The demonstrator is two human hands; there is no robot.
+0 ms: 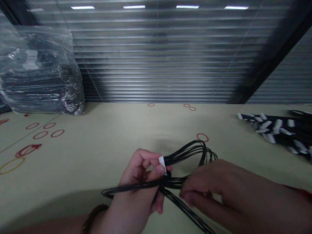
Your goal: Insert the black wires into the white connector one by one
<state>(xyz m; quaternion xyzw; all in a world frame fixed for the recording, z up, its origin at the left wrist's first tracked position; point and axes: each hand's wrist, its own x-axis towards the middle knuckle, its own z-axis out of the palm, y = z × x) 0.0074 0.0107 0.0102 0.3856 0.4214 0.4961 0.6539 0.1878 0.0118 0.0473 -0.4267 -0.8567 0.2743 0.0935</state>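
Black cable bundle [179, 157] is up over the table [97, 143], near side, middle. Left hand [140, 203]: grip closed on it at the white label [162, 161], thumb against label. One loop juts left across that hand, others run right. Right hand [226, 183] curled at those; can't tell if its grip holds any. Red rings [192, 109] scattered around. White-tagged black cables [280, 130] piled right. Clear bag [41, 74] far left, blinds [156, 65] behind.
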